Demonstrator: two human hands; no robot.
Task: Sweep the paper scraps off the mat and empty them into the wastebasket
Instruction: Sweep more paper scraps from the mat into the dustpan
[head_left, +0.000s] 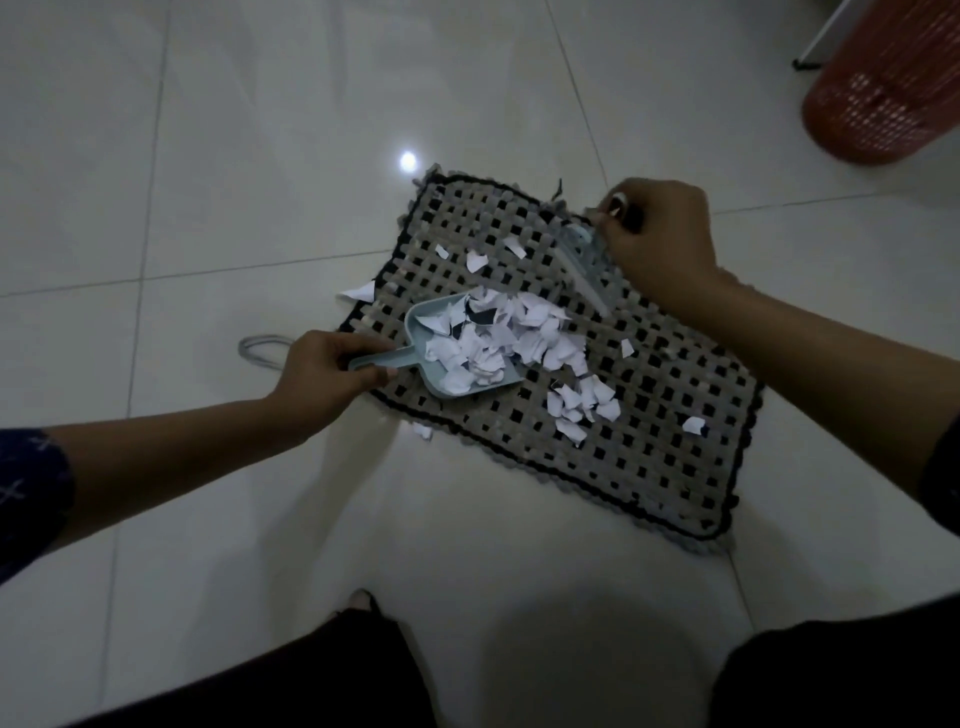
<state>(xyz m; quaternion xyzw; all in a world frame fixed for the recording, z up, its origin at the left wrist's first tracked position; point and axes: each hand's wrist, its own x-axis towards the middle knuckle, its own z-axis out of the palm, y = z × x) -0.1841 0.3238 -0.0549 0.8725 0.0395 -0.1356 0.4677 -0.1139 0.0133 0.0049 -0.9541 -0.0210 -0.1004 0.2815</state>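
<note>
A woven grey-and-black mat (649, 457) lies on the tiled floor. White paper scraps (582, 405) are scattered over its middle. My left hand (322, 374) grips the handle of a small pale-blue dustpan (421, 325) that rests on the mat's left edge, heaped with scraps. My right hand (660, 239) holds a small pale-blue brush (579, 254) above the mat's far edge, blurred by motion. A red mesh wastebasket (883, 88) stands at the far right.
One scrap (358, 293) lies partly off the mat's left edge and another scrap (423, 431) lies on the floor near its front edge. A grey loop (257, 348) lies on the tiles left of my left hand. My dark-clothed legs fill the bottom.
</note>
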